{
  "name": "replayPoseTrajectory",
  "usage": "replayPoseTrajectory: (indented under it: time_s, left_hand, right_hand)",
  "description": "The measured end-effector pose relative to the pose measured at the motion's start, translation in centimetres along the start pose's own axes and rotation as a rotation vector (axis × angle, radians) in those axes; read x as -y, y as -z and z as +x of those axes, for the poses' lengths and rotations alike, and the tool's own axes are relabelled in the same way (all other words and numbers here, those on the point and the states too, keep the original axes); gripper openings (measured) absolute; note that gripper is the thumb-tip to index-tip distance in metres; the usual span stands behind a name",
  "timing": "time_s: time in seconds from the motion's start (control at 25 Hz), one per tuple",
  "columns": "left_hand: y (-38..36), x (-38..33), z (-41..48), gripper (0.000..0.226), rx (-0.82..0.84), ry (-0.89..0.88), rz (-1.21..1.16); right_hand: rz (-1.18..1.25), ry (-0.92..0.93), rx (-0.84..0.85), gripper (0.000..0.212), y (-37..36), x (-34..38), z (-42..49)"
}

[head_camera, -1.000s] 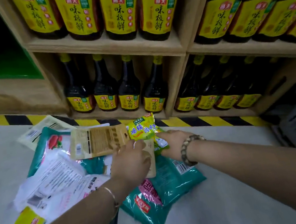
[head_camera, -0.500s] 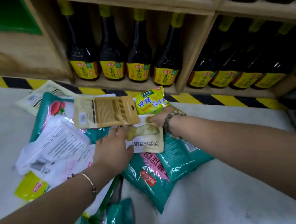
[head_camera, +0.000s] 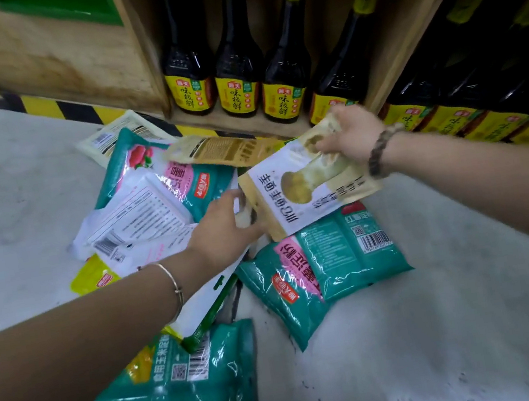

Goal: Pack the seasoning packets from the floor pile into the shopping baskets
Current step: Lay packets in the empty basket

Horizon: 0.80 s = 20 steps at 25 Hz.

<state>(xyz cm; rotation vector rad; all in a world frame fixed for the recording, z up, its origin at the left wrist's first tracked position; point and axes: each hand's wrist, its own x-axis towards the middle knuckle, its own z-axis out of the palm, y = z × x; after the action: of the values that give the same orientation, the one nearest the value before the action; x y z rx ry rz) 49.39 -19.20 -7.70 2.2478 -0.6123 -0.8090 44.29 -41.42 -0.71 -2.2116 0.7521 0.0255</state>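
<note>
Grey floor (head_camera: 449, 327), wooden shelf (head_camera: 60, 59) of soy bottles (head_camera: 235, 66) behind. Teal packets (head_camera: 322, 270) piled around. My right hand (head_camera: 353, 134) pinches white packet (head_camera: 306, 186) top, left hand (head_camera: 222, 227) grips its edge, above the pile.

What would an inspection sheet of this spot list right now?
Surface: pale grey speckled floor.
Job's things: white-and-tan flat plastic packet held over the pile; teal plastic bags, white printed packet, small yellow packet lying below; no shopping basket seen.
Clutter: nothing seen.
Grips: left hand grips the packet's lower edge; right hand pinches its upper corner.
Cables: nothing seen.
Surroundings: wooden shelf of dark glass bottles with yellow labels; black-and-yellow striped floor tape.
</note>
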Motion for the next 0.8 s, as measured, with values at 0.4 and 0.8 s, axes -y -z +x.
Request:
replayPoseTrajectory:
  time_s: [0.4,0.8]
  left_hand:
    - [-0.4,-2.1,-2.0,0.017,0.237,0.171,-0.529]
    - [3.8,5.1,-3.2,0.008,-0.242,0.484,-0.594]
  right_hand:
    - [-0.039,0.230,0.511,0.022,-2.5,4.4,-1.4]
    - [-0.586,0.222,0.216,0.066,-10.6,1.9,5.9]
